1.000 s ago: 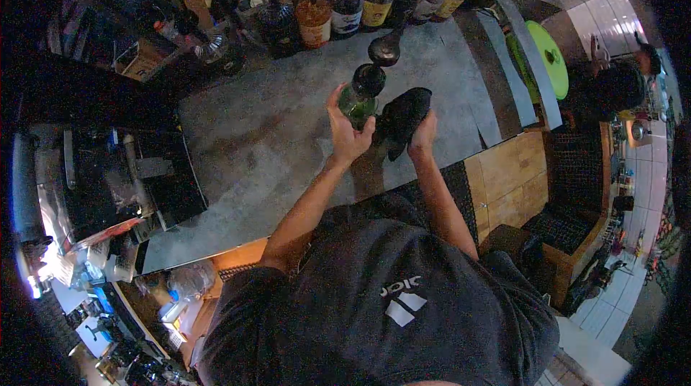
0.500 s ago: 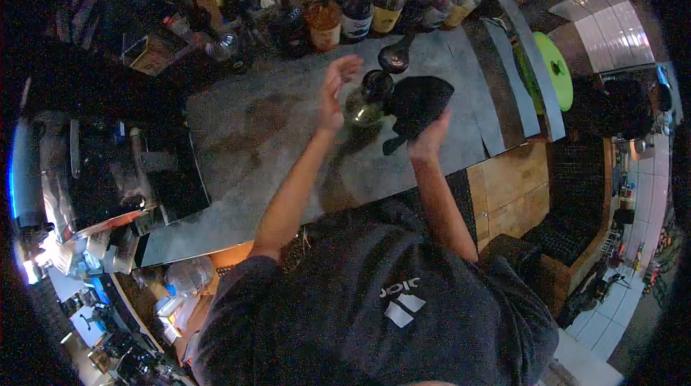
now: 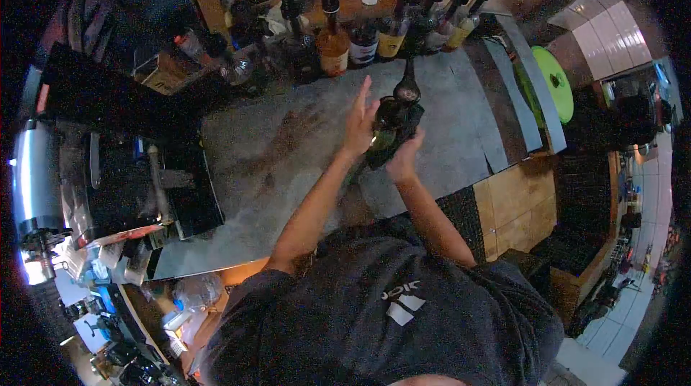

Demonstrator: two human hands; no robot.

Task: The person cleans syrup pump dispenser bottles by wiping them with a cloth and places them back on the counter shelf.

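A glass vessel (image 3: 385, 134) with a dark upper part stands over the grey counter between my hands, its exact kind hard to make out. My left hand (image 3: 360, 125) is upright along its left side, fingers stretched out; whether the palm touches the glass I cannot tell. On the other side, my right hand (image 3: 405, 159) holds a black cloth (image 3: 412, 121) against the vessel, its fingers partly hidden behind the cloth. Just beyond the vessel lies a black spoon-like tool (image 3: 407, 89) with a round head and a handle pointing away from me.
Several syrup bottles (image 3: 333, 51) with pump tops line the counter's back edge. The grey counter (image 3: 273, 177) runs under my arms. A black machine (image 3: 151, 184) stands at the left. A green round lid (image 3: 552, 80) is at the right, beyond some grey boards (image 3: 529, 84).
My right hand has brought the black cloth left, onto the glass vessel. My left hand has closed in on the vessel's left side. The whole view has shifted slightly.
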